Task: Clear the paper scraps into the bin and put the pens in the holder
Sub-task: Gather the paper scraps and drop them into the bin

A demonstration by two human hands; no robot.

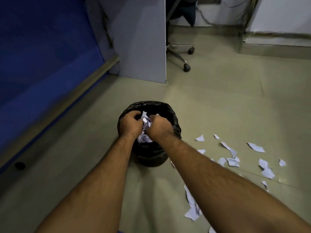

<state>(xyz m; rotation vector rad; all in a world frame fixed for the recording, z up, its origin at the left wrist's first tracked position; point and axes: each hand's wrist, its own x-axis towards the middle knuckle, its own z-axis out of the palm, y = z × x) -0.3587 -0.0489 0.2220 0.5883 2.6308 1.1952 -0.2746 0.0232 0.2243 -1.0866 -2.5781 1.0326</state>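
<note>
A small round bin (161, 106) lined with a black bag stands on the floor in the middle of the head view. Both hands hover over its mouth. My left hand (130, 122) and my right hand (159, 126) together clutch a bunch of crumpled white paper scraps (146, 121), with more white paper (143, 137) showing below the wrists inside the bin. Several torn paper scraps (233, 161) lie scattered on the floor to the right of the bin, and a longer strip (191, 207) lies under my right forearm. No pens or holder are in view.
A blue partition (42, 64) runs along the left. A grey desk panel (141, 44) stands behind the bin, with an office chair base and castors (186, 67) beside it. Cables hang by the wall (244, 17) at the back right. A small dark object (19, 165) lies by the partition.
</note>
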